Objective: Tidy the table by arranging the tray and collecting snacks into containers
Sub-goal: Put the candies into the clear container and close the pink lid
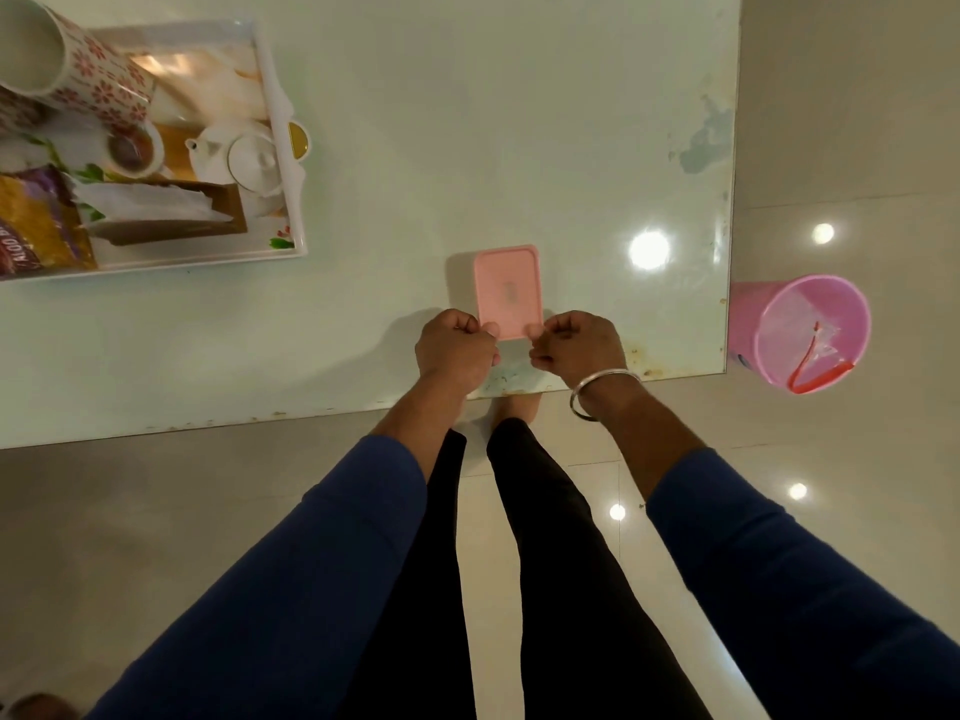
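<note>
**Mia:** Where is the pink box (508, 291)?

**Dad:** It sits on the table (467, 122), close to the near edge. Its near end is right between the two hands. The left hand (454, 350) pinches the near left corner with curled fingers, and the right hand (576, 345) pinches the near right corner the same way.

**Mia:** Is the lid going on or coming off?

**Dad:** I cannot tell from here — the lid looks flat on top. I think the hands are working on the lid's near edge.

**Mia:** How do you do it well?

**Dad:** Keep both grips even, one on each corner, so the lid does not tip. Push or pull slowly. Hold the box flat on the table so it does not slide away from the hands.

**Mia:** What else is there?

**Dad:** Far off to the left of the left hand is the white tray (280, 148) with a teapot (244, 158), a flowered mug (78, 70) and a snack packet (36, 226). Off to the right of the right hand, past the table edge, stands a pink bin (800, 330) on the floor — keep elbows in so nothing gets bumped.
</note>
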